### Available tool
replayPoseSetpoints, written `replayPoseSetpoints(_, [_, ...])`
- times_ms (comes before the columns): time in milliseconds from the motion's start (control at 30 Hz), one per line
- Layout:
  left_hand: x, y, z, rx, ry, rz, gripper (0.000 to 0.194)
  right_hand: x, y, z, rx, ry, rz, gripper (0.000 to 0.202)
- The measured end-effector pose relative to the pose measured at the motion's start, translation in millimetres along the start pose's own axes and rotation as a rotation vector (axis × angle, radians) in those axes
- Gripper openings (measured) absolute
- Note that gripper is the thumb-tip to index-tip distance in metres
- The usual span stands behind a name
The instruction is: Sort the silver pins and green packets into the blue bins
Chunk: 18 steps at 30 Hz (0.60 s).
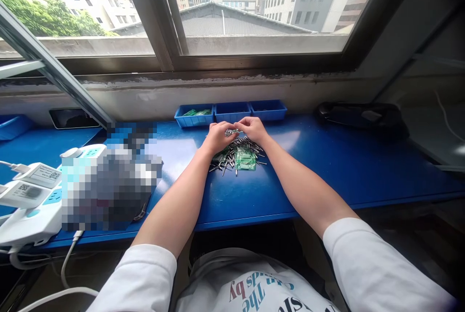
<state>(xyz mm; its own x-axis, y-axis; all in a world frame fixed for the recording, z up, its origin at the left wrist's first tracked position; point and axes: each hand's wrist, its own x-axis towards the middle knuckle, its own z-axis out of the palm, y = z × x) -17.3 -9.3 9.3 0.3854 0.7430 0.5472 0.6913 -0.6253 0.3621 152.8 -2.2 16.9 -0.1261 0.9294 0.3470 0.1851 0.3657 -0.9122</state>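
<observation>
Above a heap of thin dark metal pins (228, 157) on the blue table, my two hands meet. My left hand (219, 136) has its fingers wrapped round a bunch of small metal pins (229, 132). Close against it, my right hand (253, 129) pinches at the end of the bunch; what its fingertips hold is too small to make out. A green-tinted clear plastic bag (245, 159) lies on the near side of the heap. Part of the heap is hidden behind my left hand.
Three joined blue bins (232, 110) stand behind my hands, the left one with green bags (197, 113). A white power strip (54, 200) with plugs and a blurred dark object are at left. A black case (359, 116) lies back right, below the window.
</observation>
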Motion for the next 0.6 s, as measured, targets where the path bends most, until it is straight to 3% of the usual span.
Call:
replayPoseSetpoints(267, [2.0,0.9,1.3,-0.041,0.061,-0.02,0.018,-1.1,-0.7,1.6,-0.039,-0.018,0.007,0.047])
replayPoseSetpoints(600, [2.8,0.1,0.6,-0.276,0.129,-0.017,0.014,-4.7,-4.0,2.4,-0.097,-0.063,-0.009,0.057])
